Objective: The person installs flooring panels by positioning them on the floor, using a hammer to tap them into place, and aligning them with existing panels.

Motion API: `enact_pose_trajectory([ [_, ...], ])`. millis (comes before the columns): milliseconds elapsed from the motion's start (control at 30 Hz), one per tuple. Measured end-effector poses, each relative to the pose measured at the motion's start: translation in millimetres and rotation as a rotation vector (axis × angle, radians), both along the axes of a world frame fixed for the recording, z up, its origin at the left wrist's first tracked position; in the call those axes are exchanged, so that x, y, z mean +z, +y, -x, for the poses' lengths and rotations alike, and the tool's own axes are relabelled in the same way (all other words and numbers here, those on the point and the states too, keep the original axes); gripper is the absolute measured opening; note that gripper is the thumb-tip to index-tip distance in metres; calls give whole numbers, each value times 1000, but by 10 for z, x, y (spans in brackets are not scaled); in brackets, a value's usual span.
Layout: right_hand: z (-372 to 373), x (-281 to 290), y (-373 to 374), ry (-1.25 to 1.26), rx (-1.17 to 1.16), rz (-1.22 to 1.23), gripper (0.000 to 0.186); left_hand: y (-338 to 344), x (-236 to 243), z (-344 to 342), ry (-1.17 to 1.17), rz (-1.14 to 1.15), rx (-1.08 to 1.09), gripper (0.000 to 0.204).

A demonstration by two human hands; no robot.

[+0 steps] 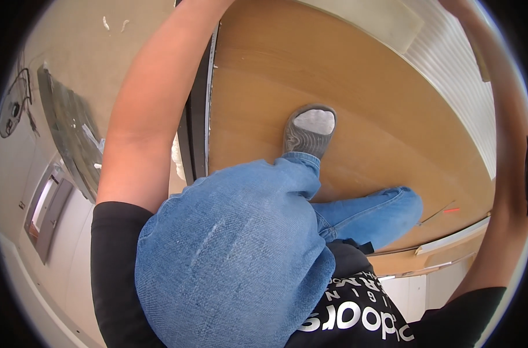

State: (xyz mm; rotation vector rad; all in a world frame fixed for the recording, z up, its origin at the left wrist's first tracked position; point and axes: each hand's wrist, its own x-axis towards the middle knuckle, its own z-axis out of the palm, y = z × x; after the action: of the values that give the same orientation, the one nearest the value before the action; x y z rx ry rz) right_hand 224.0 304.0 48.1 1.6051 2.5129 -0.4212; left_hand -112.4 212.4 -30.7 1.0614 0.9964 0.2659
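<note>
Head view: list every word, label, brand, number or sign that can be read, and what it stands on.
Black shirt: large white lettering, partly hidden by the raised knee in blue jeans; wording withheld.
Same shirt, above that in the picture: smaller white lettering, broken up by folds; wording withheld.
Brown panel: no lettering that I can make out.
Elsewhere: nothing legible.

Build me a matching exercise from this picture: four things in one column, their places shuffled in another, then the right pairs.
A. patterned grey open-toed slipper
B. small thin red strip
C. white ribbed panel
D. broad flat brown board

1. beyond the board's curved edge, at the picture's upper right
2. underneath the slipper
3. worn over a pale fabric sock
4. lying near the board's lower right edge

Pairs: A-3, B-4, C-1, D-2
</note>
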Motion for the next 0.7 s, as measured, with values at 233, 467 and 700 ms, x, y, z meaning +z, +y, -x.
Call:
enact_pose_trajectory([
  [233, -27, 92, -91, -120, -29, 214, 21, 42, 98, -222, 34, -30, 4, 57],
  [467, -101, 158, -130, -20, 42, 213, 21, -135, 128, -57, -59, 86, 80, 68],
  [700, -839, 407, -268, -92, -17, 199, 21, -161, -15, -1110, -98, 83, 100, 58],
])
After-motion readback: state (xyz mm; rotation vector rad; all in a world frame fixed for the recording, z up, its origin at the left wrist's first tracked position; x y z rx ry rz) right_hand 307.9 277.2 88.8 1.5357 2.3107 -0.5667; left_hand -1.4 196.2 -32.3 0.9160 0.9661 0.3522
